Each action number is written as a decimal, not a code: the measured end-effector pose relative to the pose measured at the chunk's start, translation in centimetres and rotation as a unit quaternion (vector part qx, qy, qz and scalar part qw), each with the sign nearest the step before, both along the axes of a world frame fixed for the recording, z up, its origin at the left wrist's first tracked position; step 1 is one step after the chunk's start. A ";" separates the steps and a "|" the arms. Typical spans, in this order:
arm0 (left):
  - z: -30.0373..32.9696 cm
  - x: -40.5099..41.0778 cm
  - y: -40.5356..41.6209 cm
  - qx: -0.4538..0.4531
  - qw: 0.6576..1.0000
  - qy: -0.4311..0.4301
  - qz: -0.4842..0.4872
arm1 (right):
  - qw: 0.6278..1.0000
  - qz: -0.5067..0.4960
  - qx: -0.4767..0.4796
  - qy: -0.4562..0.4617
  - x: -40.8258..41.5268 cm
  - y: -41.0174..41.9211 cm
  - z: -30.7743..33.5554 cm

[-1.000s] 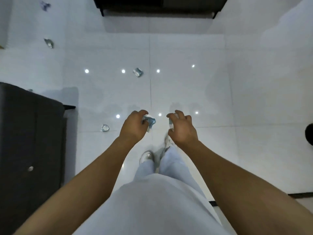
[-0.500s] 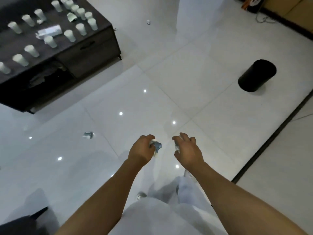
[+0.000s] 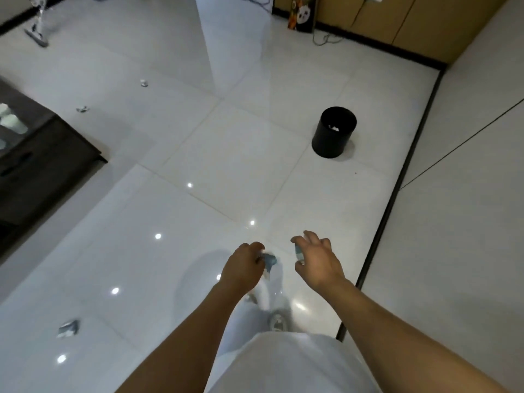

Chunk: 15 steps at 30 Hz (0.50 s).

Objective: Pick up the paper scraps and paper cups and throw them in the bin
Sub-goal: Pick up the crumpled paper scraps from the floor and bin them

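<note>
My left hand [image 3: 243, 266] grips a crumpled bluish paper scrap [image 3: 270, 260] that sticks out past the fingers. My right hand [image 3: 316, 260] holds another scrap [image 3: 297, 253] between thumb and curled fingers; most of it is hidden by the palm. The black bin [image 3: 334, 132] stands on the white tiled floor ahead and to the right, with something white inside. More scraps lie on the floor: one at the lower left [image 3: 69, 328], two farther off at the upper left [image 3: 83, 109] [image 3: 144, 83].
A dark low table [image 3: 42, 163] with white paper cups [image 3: 12, 123] stands at the left. Wooden cabinets [image 3: 425, 21], cables and a panda-print bag [image 3: 301, 17] line the far wall. A dark floor strip [image 3: 397, 180] runs along the right.
The view has swung right, bringing the bin closer and more central. Both hands keep their scraps; the right hand's fingers have spread a little.
</note>
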<state>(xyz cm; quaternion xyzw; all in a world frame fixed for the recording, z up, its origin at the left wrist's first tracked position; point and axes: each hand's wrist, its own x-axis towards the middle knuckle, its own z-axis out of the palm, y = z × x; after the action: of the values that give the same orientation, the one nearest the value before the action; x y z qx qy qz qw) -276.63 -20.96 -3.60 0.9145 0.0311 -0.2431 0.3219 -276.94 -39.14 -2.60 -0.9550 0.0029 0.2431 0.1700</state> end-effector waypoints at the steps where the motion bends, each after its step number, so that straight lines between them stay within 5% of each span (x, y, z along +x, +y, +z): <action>1: -0.1 1.6 -1.1 0.000 1.000 -0.005 -0.012 | 1.000 -0.010 -0.001 0.001 1.3 -1.0 0.0; 15: -0.2 31.9 -13.1 -0.010 0.992 -0.037 -0.124 | 0.990 -0.139 0.016 -0.017 27.7 -12.3 -0.5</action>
<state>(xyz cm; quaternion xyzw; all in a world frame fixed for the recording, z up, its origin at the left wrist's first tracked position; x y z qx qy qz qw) -244.77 -34.05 -3.83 0.9165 -0.0971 -0.2471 0.2994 -249.24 -51.43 -3.06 -0.9464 0.1294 0.2011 0.2173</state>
